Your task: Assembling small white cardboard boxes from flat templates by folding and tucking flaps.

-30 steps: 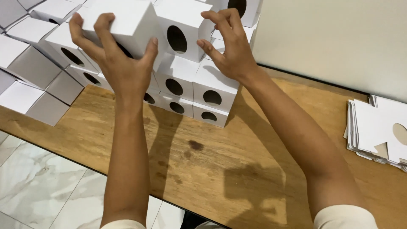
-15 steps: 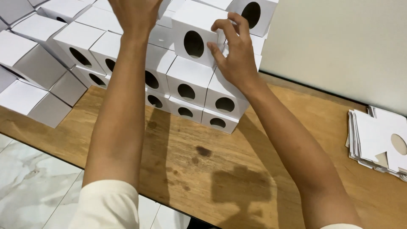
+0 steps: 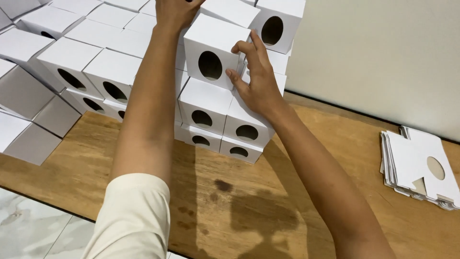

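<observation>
right hand (image 3: pixel 256 81) fingers spread, now pressing flat on right side of top white box (image 3: pixel 211 57), not gripping | left hand (image 3: pixel 177 10) has moved up to far top edge, mostly cut off, grip can't tell | box now sitting atop stack of boxes (image 3: pixel 220 112), mid-far on wooden table (image 3: pixel 287 192), so it's looking placed | flat blanks (image 3: pixel 417 163) lying right

boxes (image 3: pixel 211 57): white, dark oval holes | table (image 3: pixel 249 206): brown wood grain | sleeve (image 3: pixel 132 216): cream
</observation>
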